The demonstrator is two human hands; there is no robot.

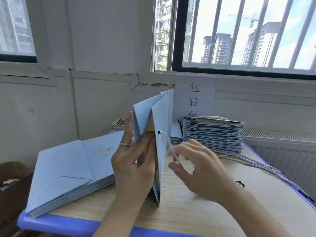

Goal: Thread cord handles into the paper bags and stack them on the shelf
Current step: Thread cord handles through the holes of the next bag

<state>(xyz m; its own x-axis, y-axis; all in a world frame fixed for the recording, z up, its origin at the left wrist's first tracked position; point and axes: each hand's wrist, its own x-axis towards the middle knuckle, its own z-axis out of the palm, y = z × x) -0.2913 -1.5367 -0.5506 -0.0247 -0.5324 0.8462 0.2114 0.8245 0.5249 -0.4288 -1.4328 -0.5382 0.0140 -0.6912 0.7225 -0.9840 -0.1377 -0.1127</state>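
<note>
A light blue paper bag (pixel 162 117) stands on edge on the table, half folded, its mouth toward me. My left hand (pixel 135 161) grips it at the mouth, fingers inside between the panels, a ring on one finger. A white twisted cord (pixel 171 146) comes out of a hole in the bag's right panel. My right hand (pixel 196 166) pinches that cord just right of the bag. A flat stack of light blue bags (pixel 68 170) lies at the left. A taller stack of bags with handles (pixel 213 134) sits at the back right.
Loose white cords (pixel 253 161) lie across the wooden table (pixel 196 214) at the right, trailing over its blue edge. A brown box (pixel 12 182) stands left of the table. A paper sign (pixel 195 94) hangs on the wall under the barred window.
</note>
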